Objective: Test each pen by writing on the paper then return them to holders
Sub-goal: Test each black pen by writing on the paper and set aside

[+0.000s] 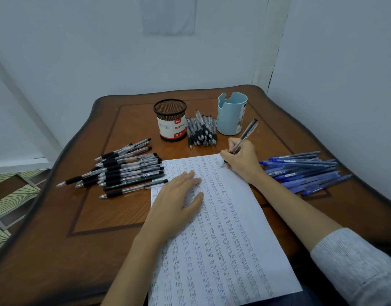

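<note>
three piles of pens are lying loose on the table [84, 217] and both holders, the black mesh cup [170, 120] and the light blue cup [232, 114], look empty from here, so we reckon we're nowhere near done. our right hand [242, 161] has its fingers pinched round a clear pen [245, 135], tip down on the top right corner of the paper [229, 239], which is already crammed with rows of "test". our left hand [175, 200] lies flat with fingers straight, pinning the sheet. biggest risk imo: that corner is right at the edge, so the tip could slip off and mark the wood. also the black pens [123, 171] on the left, the bunch between the cups [201, 132] and the blue pens [305, 172] on the right sit close to our arms, so a careless sleeve could roll some off or mix tested with untested.
</note>
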A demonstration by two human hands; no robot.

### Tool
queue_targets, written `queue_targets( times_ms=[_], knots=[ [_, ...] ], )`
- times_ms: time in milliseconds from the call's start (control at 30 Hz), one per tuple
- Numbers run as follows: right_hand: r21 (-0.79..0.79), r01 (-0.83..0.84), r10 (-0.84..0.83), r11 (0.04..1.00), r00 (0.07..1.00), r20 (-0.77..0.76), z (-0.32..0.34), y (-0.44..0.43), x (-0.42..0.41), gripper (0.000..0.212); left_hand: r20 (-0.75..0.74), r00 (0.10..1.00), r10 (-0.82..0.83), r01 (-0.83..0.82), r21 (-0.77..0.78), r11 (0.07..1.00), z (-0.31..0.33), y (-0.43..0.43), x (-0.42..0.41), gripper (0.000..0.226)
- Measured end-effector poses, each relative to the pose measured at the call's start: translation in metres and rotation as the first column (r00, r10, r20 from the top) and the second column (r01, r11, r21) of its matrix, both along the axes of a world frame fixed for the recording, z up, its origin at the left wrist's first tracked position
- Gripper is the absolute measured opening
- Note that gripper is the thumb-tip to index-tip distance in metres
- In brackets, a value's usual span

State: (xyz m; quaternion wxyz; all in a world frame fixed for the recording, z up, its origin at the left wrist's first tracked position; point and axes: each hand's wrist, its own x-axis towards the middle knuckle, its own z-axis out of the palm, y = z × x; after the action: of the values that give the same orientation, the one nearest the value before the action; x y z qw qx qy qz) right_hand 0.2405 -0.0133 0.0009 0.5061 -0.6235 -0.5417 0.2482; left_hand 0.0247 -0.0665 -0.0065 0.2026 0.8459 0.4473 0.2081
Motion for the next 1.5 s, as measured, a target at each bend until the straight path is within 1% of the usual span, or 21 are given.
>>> queue_targets(
  times_ms=[33,100,200,267,333,367,433,500,700,867,1000,1067,1133,1200,1267,1367,1500],
  knots=[
    [-0.013,0.011,-0.011,1.0,0.999,-0.036,0.001,0.0,0.0,0.035,0.004,1.0,0.001,-0.001,-0.002,1.0,0.0,0.0,0.0,0.045],
    [-0.037,0.02,-0.027,0.999,0.984,-0.176,0.003,0.0,0.004,0.032,0.011,1.0,0.006,-0.006,-0.005,1.0,0.001,0.001,0.0,0.044],
    [-0.049,-0.038,0.016,0.998,0.925,-0.381,0.006,0.0,0.006,0.032,0.022,1.0,0.008,-0.008,-0.003,1.0,0.001,0.002,-0.001,0.043],
    [-0.061,-0.045,0.015,0.997,0.909,-0.417,0.008,-0.001,0.005,0.031,0.027,1.0,0.006,-0.006,-0.003,1.0,0.001,0.002,0.0,0.042],
    [-0.066,-0.038,0.011,0.997,0.929,-0.369,0.008,-0.001,0.003,0.022,0.032,0.999,0.007,-0.007,-0.007,1.0,0.001,0.002,0.0,0.042],
    [-0.056,-0.042,0.021,0.998,0.942,-0.335,0.008,-0.002,0.002,0.022,0.034,0.999,0.009,-0.009,-0.01,1.0,0.001,0.002,0.0,0.042],
    [-0.025,-0.051,0.042,0.998,0.962,-0.27,0.008,-0.004,0.001,0.031,0.034,0.999,0.011,-0.011,-0.013,1.0,0.001,0.003,0.0,0.041],
    [-0.01,-0.054,0.05,0.999,0.973,-0.227,0.008,-0.006,0.0,0.035,0.032,0.999,0.014,-0.013,-0.019,1.0,0.001,0.003,-0.001,0.041],
    [-0.038,-0.06,0.049,0.997,0.968,-0.246,0.012,-0.01,-0.003,0.033,0.042,0.999,0.024,-0.023,-0.03,0.999,0.003,0.002,0.0,0.041],
    [-0.053,-0.076,0.067,0.996,0.984,-0.166,0.011,-0.011,-0.004,0.029,0.081,0.996,0.032,-0.027,-0.058,0.998,0.003,0.002,0.0,0.04],
    [-0.125,-0.07,0.034,0.99,0.963,-0.266,0.016,-0.005,-0.007,0.036,0.122,0.992,0.045,-0.035,-0.079,0.996,0.003,0.002,-0.002,0.038],
    [-0.126,-0.057,0.024,0.99,0.969,-0.245,0.022,-0.003,-0.007,0.028,0.138,0.989,0.05,-0.038,-0.085,0.996,0.003,0.002,-0.001,0.038],
    [-0.099,-0.019,-0.002,0.995,0.98,-0.2,0.027,0.004,-0.007,0.018,0.15,0.987,0.052,-0.04,-0.087,0.995,0.002,0.002,-0.001,0.037],
    [-0.07,0.08,-0.089,0.994,0.987,-0.131,0.029,0.016,-0.005,0.014,0.154,0.986,0.055,-0.043,-0.083,0.996,0.002,0.002,-0.002,0.037],
    [-0.076,0.193,-0.198,0.978,0.978,-0.068,0.032,0.028,-0.005,0.021,0.156,0.986,0.056,-0.043,-0.08,0.996,0.0,0.003,-0.002,0.037],
    [-0.088,0.263,-0.263,0.961,0.965,0.007,0.039,0.046,-0.013,0.027,0.158,0.986,0.056,-0.043,-0.081,0.996,-0.002,0.003,-0.002,0.037],
    [-0.11,0.332,-0.335,0.937,0.942,-0.008,0.044,0.063,-0.026,0.026,0.158,0.986,0.049,-0.037,-0.075,0.997,-0.003,0.004,-0.002,0.037]
  ],
)
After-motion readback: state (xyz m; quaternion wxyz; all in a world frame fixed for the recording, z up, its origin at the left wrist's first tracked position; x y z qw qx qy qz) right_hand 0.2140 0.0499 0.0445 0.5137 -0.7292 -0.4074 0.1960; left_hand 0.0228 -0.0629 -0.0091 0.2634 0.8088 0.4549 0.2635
